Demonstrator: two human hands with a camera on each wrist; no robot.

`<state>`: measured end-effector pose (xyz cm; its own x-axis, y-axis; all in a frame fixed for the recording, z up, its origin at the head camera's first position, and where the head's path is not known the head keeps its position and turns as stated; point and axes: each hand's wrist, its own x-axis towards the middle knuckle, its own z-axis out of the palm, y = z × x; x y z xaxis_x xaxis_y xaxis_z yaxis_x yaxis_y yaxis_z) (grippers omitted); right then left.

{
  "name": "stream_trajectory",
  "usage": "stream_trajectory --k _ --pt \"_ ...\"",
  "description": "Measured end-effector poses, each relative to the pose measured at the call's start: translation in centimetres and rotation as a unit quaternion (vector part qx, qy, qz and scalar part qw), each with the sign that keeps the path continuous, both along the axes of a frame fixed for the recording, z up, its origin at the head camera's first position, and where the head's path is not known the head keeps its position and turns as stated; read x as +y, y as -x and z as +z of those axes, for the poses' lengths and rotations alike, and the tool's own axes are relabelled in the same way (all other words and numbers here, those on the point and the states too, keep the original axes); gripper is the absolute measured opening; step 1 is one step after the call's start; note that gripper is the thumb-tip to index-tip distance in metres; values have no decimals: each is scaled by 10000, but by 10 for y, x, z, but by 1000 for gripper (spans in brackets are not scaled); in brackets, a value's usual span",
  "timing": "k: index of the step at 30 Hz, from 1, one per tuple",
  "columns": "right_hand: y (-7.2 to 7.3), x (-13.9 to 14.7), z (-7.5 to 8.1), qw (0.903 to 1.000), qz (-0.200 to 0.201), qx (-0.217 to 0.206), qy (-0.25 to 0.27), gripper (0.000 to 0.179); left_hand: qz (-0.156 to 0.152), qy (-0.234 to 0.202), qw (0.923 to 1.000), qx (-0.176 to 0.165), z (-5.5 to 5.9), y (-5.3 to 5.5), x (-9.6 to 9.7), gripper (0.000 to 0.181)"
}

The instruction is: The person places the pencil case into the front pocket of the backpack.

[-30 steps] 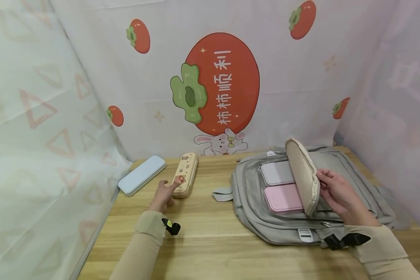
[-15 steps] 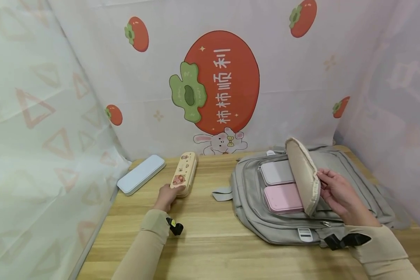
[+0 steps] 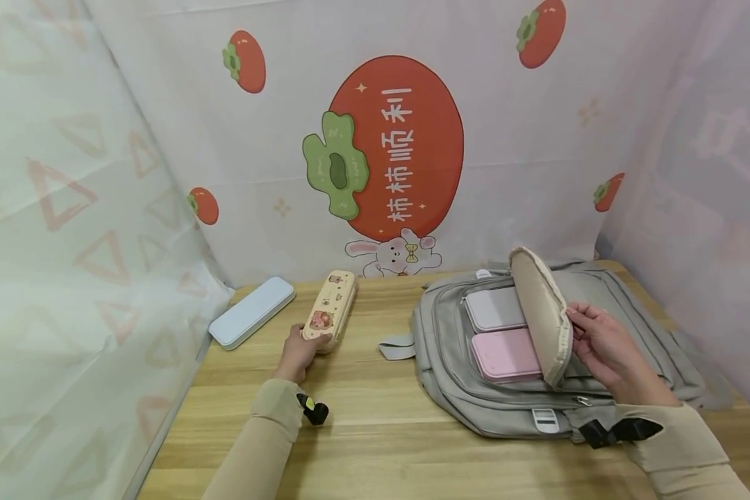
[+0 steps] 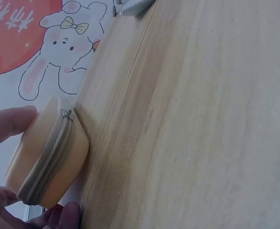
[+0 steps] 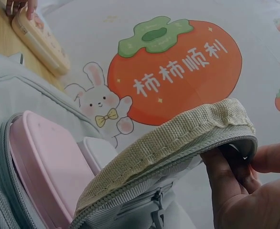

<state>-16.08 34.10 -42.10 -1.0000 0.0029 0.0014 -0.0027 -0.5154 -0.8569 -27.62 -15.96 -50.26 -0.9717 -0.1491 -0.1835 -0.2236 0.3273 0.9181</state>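
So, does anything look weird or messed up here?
Nothing looks spilled or broken. But the backdrop seems hung sideways: in the head view, the printed bunny lies on its side and the leafy top of the big red fruit points left.

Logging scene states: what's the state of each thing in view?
Backpack: lying flat, front open
Flap: raised, pinched by right grip
Pink case: looks closed, in backpack
White case: looks closed, in backpack
Cream case: zipped, held by left grip
Blue case: looks closed, on table
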Motion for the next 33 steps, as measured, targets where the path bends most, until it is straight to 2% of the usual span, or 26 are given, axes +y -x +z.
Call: stream_trajectory --k 4,8,13,17,21,27,33 --pt "-1 0 0 10000 -2 36 -6 22 84 -318 9995 22 -2 -1 -3 74" --pt "-2 0 -1 10000 -17 78 -15 21 263 -927 9953 -65 -5 -3 -8 79" --pt "-3 0 -1 9999 16 102 53 22 777 -1589 9841 160 -1 -5 -18 92" --pt "-4 1 -1 10000 -40 66 8 23 1155 -2003 9719 434 4 -3 -28 85" --pt "-3 0 0 10000 -59 61 -13 24 1140 -2271 9660 476 10 -5 -40 73" --pt "-2 0 0 9999 -85 18 52 26 900 -2528 9629 275 18 -13 -54 72" --pt "0 1 0 9999 -43 27 141 26 920 -2654 9595 201 21 -14 -63 68"
